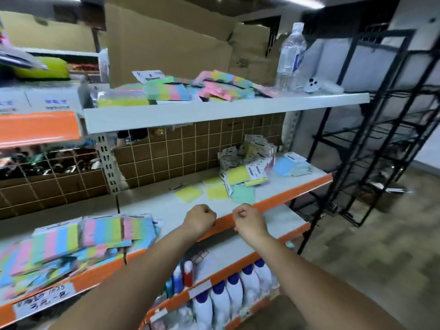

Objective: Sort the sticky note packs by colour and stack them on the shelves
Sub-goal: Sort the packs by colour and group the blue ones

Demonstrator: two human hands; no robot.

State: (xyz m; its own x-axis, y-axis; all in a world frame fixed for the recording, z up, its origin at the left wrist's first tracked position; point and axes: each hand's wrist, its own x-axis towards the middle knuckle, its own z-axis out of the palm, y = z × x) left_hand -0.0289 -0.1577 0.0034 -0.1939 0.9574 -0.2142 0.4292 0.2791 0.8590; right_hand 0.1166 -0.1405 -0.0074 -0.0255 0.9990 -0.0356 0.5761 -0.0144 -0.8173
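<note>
My left hand (201, 219) and my right hand (247, 219) are both curled into empty fists side by side over the front edge of the middle shelf (273, 198). A pile of multicolour striped sticky note packs (78, 241) lies at the left of that shelf. Loose yellow packs (189, 193), a green pack (242, 193) and a blue stack (289, 166) lie further right, beside a heap of labelled packs (247, 160). More striped and pink packs (190, 90) are heaped on the top white shelf (214, 113).
A water bottle (290, 58) and a small white device (312, 85) stand at the right of the top shelf. White bottles with blue caps (228, 296) fill the lower shelf. A black wire rack (371, 129) stands to the right. Cardboard boxes (166, 44) rise behind.
</note>
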